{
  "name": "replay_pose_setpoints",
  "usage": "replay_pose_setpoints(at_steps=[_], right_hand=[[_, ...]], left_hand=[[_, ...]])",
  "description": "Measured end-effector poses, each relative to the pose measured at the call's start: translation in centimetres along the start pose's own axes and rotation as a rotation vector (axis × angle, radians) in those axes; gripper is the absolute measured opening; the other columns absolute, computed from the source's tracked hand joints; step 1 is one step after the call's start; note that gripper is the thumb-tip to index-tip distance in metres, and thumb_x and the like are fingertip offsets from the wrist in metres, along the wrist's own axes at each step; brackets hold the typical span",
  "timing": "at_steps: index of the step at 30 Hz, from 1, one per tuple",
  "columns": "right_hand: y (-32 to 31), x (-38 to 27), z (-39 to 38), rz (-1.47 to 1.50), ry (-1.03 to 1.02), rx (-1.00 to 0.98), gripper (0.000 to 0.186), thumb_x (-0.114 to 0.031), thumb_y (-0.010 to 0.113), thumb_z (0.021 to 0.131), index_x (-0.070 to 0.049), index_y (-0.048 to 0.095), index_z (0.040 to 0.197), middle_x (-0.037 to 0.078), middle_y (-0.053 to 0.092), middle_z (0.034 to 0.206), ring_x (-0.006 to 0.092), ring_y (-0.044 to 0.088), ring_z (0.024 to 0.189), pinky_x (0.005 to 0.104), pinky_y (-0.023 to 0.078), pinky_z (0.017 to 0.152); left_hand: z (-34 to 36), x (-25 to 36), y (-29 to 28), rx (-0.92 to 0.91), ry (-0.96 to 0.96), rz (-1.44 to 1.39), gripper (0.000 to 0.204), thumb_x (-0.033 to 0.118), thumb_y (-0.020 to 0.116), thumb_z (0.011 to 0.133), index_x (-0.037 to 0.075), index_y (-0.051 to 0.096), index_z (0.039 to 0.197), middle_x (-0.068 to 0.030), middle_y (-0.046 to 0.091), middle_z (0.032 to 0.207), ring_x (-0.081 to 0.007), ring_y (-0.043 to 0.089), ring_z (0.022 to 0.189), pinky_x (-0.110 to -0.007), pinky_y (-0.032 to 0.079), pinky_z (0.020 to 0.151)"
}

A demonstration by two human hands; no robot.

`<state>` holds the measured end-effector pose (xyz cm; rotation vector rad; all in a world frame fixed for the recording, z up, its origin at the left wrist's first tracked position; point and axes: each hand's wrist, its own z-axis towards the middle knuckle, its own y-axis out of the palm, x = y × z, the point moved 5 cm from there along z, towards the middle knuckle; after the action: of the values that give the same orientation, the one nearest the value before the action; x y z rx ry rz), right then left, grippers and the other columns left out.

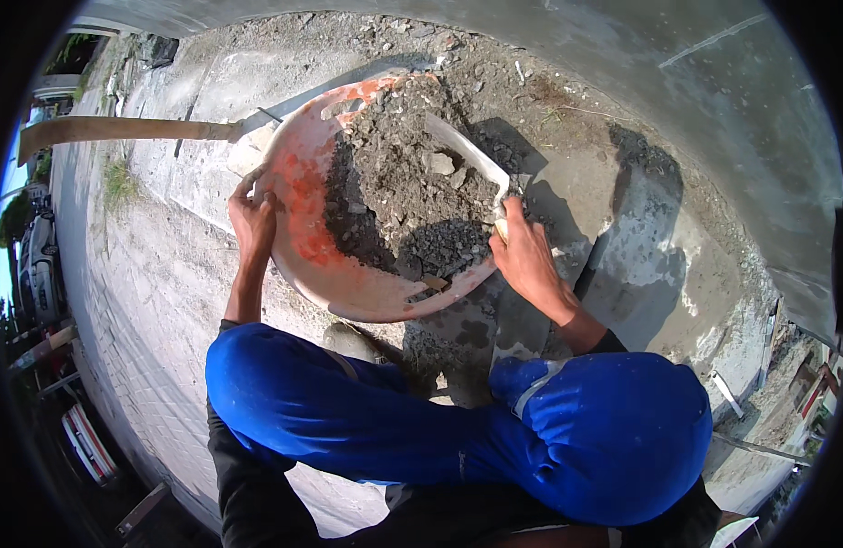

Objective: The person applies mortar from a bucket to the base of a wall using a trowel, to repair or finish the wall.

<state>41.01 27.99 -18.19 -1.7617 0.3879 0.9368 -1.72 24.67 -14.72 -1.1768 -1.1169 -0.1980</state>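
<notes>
Trousers of bright blue cloth (613, 438) fill the nearest part of the view, both knees bent and spread apart in a low squat, with a dusty greyish boot (351, 341) showing beneath the left leg. Long dark sleeves (266, 498) run past the outside of the knees. The bare left hand (253, 219) reaches forward, its wrist nearly straight, and pinches the left rim of a wide round basin, worn orange and whitish (298, 215), thumb on the inner side and fingers around the edge. The bare right hand (528, 260) comes in from the right, forearm slanting forward and inward, its fingers closed tightly around the pale handle of a metal trowel with a long whitish blade (476, 157). That blade points forward and left over the basin's right side, against a heap of grey-brown crumbled rubble (389, 169). The basin sits on the ground in front of the knees. Just beyond its left rim, a long curved wooden handle (129, 130) stretches leftward. Farther away, a smooth grey wall (704, 100) bends along the upper right, and a parked light-coloured car (43, 265) stands at far left.
</notes>
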Motion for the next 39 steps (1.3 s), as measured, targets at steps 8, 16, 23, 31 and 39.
replay_pose_setpoints(at_steps=[8, 16, 23, 31, 39], right_hand=[[-5.5, 7.3, -0.5, -0.528, -0.143, 0.511, 0.033, -0.015, 0.066, 0.092, 0.004, 0.051, 0.114, 0.02, 0.064, 0.086, 0.0424, 0.065, 0.072, 0.0483, 0.05, 0.059], [9.7, 3.6, -7.7, 1.272, 1.182, -0.644, 0.035, -0.031, 0.059, 0.1, -0.001, 0.059, 0.118, 0.015, 0.069, 0.103, 0.0246, 0.071, 0.087, 0.0355, 0.06, 0.075], [12.6, 2.9, -7.8, 1.504, 1.336, -0.176, 0.02, -0.016, 0.064, 0.094, -0.004, 0.058, 0.108, 0.012, 0.065, 0.104, 0.0311, 0.068, 0.099, 0.0496, 0.057, 0.09], [9.2, -0.2, -8.5, 1.009, 1.267, 0.054, 0.019, -0.011, 0.065, 0.092, 0.001, 0.063, 0.106, 0.013, 0.068, 0.096, 0.0276, 0.071, 0.083, 0.0425, 0.062, 0.064], [2.0, -11.5, -17.3, 0.823, 1.105, 0.207, 0.026, -0.019, 0.068, 0.087, 0.005, 0.065, 0.097, 0.014, 0.071, 0.085, 0.025, 0.072, 0.076, 0.0384, 0.058, 0.058]], left_hand=[[9.1, 4.5, 5.9, -0.139, 0.713, 0.787, 0.068, 0.024, 0.071, 0.082, 0.008, 0.043, 0.142, -0.0213, 0.061, 0.11, -0.0403, 0.061, 0.104, -0.049, 0.051, 0.089], [19.1, 3.3, 17.2, -0.865, 0.146, 0.677, 0.054, 0.047, 0.069, 0.083, -0.001, 0.07, 0.108, -0.0245, 0.072, 0.099, -0.0393, 0.07, 0.093, -0.045, 0.054, 0.081], [14.8, 3.6, 14.4, -0.627, 0.182, 0.919, 0.061, 0.063, 0.067, 0.081, 0.01, 0.073, 0.11, -0.0204, 0.073, 0.104, -0.039, 0.069, 0.1, -0.046, 0.053, 0.088], [6.8, 7.1, 7.5, -0.533, 0.315, 0.741, 0.043, 0.056, 0.067, 0.082, 0.018, 0.075, 0.101, -0.0171, 0.072, 0.088, -0.0391, 0.069, 0.086, -0.047, 0.053, 0.077], [-1.3, 18.3, -3.0, -0.524, 0.452, 0.433, 0.032, 0.035, 0.073, 0.079, 0.004, 0.066, 0.076, -0.0161, 0.061, 0.063, -0.0331, 0.058, 0.056, -0.044, 0.045, 0.057]])
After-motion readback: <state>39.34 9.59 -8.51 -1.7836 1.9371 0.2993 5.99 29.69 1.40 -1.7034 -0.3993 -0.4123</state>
